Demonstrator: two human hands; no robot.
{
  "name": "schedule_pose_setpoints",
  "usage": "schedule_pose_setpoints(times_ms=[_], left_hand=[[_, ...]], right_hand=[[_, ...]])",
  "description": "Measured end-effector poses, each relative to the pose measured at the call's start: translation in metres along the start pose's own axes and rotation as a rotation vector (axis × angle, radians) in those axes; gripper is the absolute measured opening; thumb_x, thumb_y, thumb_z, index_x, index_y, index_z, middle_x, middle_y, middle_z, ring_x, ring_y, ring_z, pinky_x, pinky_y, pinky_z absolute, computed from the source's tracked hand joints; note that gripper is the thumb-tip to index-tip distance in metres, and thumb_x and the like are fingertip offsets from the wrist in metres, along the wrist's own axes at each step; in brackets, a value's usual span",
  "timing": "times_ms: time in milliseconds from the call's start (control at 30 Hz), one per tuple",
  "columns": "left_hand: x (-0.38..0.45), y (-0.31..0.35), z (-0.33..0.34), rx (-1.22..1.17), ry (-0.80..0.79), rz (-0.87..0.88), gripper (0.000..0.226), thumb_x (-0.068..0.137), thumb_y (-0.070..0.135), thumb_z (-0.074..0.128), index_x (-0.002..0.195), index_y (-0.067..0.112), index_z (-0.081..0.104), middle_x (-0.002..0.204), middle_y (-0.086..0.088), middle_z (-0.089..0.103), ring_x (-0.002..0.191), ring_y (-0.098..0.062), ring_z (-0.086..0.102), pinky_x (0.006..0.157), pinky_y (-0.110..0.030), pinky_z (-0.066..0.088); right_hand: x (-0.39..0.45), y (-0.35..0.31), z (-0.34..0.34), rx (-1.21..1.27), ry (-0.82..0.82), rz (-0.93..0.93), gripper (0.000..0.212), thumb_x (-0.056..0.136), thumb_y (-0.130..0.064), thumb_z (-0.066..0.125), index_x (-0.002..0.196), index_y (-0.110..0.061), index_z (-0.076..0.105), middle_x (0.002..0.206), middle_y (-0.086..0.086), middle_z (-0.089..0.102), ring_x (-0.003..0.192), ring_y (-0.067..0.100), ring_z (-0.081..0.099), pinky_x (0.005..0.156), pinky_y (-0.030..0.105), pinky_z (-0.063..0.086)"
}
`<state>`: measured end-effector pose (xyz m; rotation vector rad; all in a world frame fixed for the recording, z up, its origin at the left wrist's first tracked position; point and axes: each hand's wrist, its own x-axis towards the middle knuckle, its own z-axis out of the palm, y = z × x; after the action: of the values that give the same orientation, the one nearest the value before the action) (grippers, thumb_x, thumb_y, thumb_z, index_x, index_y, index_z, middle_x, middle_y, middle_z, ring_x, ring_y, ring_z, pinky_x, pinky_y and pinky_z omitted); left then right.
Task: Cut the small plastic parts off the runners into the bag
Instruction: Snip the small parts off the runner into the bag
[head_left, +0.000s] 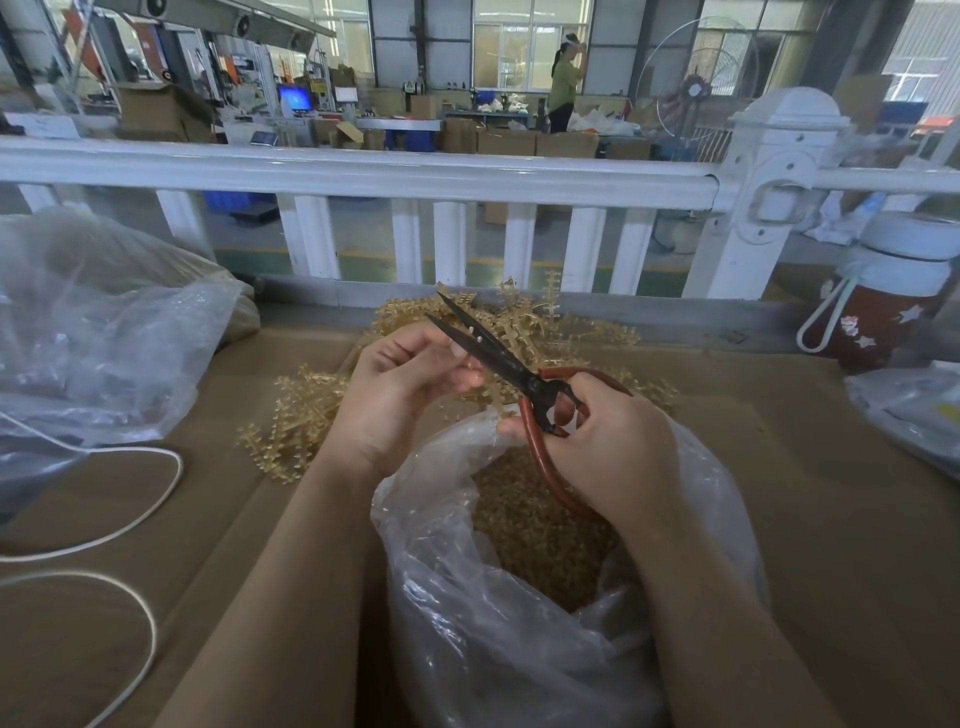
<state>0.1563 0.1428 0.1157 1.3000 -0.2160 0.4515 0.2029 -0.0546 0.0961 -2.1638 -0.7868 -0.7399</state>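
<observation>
Runners (524, 332) lie in a tangled amber heap on the brown table (831, 493), just beyond the hands, within easy reach for the next one. The left hand (410, 384) pinches one runner, its fingers curled round it, and holds it up between the blades of the scissors (493, 358), directly above the mouth of the bag (519, 623). That placement looks deliberate: any part snipped free should drop straight in. The blades stand slightly apart, with small pale parts showing between them. The right hand (602, 441) grips the red handles, fingers through the loops, resting against the bag's rim. The clear bag already holds a deep layer of cut parts (540, 530), so the work seems well along. More runners (291, 431) spread to the left. Farther out sit a second plastic bag (104, 338), a white cord (130, 499), a bottle (888, 306) and a white railing (363, 174).
</observation>
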Motion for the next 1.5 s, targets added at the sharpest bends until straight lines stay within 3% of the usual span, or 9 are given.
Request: schedule_pose_setpoints(times_ms=[133,267,500,667,800,1000,1133,1333,1500], left_hand=[[-0.0002,0.0004,-0.0001,-0.004,0.000,0.003,0.011,0.086,0.011,0.067,0.093,0.003,0.071,0.086,-0.010,0.073,0.074,-0.019,0.068,0.074,-0.027,0.056],[-0.0001,0.0013,-0.0004,0.035,-0.026,0.013,0.008,0.084,0.011,0.069,0.091,0.008,0.072,0.085,-0.009,0.072,0.074,-0.019,0.067,0.076,-0.028,0.056],[-0.0003,0.0031,0.0018,0.125,-0.066,0.032,0.014,0.082,0.023,0.068,0.093,0.019,0.075,0.091,-0.011,0.069,0.083,-0.021,0.065,0.080,-0.031,0.055],[-0.0002,0.0023,0.0028,0.133,-0.082,0.031,0.011,0.086,0.017,0.066,0.094,0.017,0.073,0.090,-0.008,0.069,0.083,-0.019,0.066,0.078,-0.028,0.054],[-0.0003,0.0014,0.0043,0.136,-0.092,0.035,0.011,0.090,0.009,0.061,0.095,0.013,0.070,0.088,-0.004,0.072,0.080,-0.016,0.067,0.076,-0.027,0.054],[0.0001,0.0013,0.0036,0.071,-0.086,0.026,0.014,0.085,0.018,0.066,0.096,0.012,0.070,0.091,-0.005,0.073,0.081,-0.016,0.068,0.075,-0.026,0.054],[0.0005,0.0006,0.0019,0.062,-0.070,0.012,0.010,0.087,0.012,0.064,0.095,0.007,0.066,0.088,-0.004,0.073,0.079,-0.015,0.069,0.074,-0.026,0.054],[-0.0006,0.0015,0.0044,-0.021,-0.016,-0.039,0.004,0.089,0.012,0.061,0.090,0.012,0.065,0.084,-0.005,0.073,0.074,-0.015,0.067,0.075,-0.029,0.054],[-0.0012,0.0041,0.0044,-0.162,0.026,-0.090,0.008,0.086,0.014,0.062,0.093,0.013,0.065,0.087,-0.008,0.072,0.073,-0.014,0.066,0.075,-0.028,0.054]], right_hand=[[-0.0002,0.0040,0.0031,-0.016,-0.025,0.013,0.068,0.069,-0.086,0.053,0.069,-0.018,0.059,0.066,-0.017,0.059,0.056,0.001,0.053,0.051,0.018,0.044],[0.0003,0.0041,0.0028,-0.019,-0.040,0.027,0.065,0.070,-0.087,0.054,0.071,-0.022,0.059,0.063,-0.017,0.057,0.055,-0.002,0.052,0.050,0.013,0.038],[-0.0004,0.0038,0.0024,0.003,-0.056,0.046,0.066,0.068,-0.091,0.050,0.076,-0.026,0.062,0.068,-0.016,0.064,0.059,-0.002,0.058,0.052,0.013,0.044],[0.0001,0.0025,0.0013,0.034,-0.078,0.069,0.062,0.067,-0.091,0.051,0.081,-0.031,0.062,0.072,-0.020,0.064,0.063,-0.007,0.057,0.053,0.008,0.038],[-0.0007,0.0049,0.0037,0.047,-0.079,0.065,0.070,0.069,-0.088,0.055,0.083,-0.021,0.068,0.075,-0.013,0.068,0.064,0.002,0.062,0.059,0.023,0.053],[-0.0003,0.0037,0.0049,0.029,-0.067,0.060,0.074,0.070,-0.090,0.049,0.079,-0.019,0.066,0.072,-0.012,0.066,0.062,0.005,0.061,0.058,0.024,0.053],[0.0001,0.0061,0.0066,0.031,-0.069,0.065,0.075,0.070,-0.090,0.050,0.079,-0.017,0.065,0.070,-0.010,0.066,0.062,0.007,0.061,0.059,0.030,0.054],[-0.0002,0.0045,0.0056,0.119,-0.092,0.128,0.068,0.066,-0.089,0.055,0.084,-0.025,0.069,0.076,-0.015,0.069,0.069,0.005,0.065,0.062,0.022,0.055],[0.0054,-0.0005,0.0012,0.324,-0.047,0.335,0.044,0.060,-0.081,0.065,0.066,-0.038,0.061,0.066,-0.027,0.065,0.067,-0.007,0.063,0.055,0.011,0.040]])
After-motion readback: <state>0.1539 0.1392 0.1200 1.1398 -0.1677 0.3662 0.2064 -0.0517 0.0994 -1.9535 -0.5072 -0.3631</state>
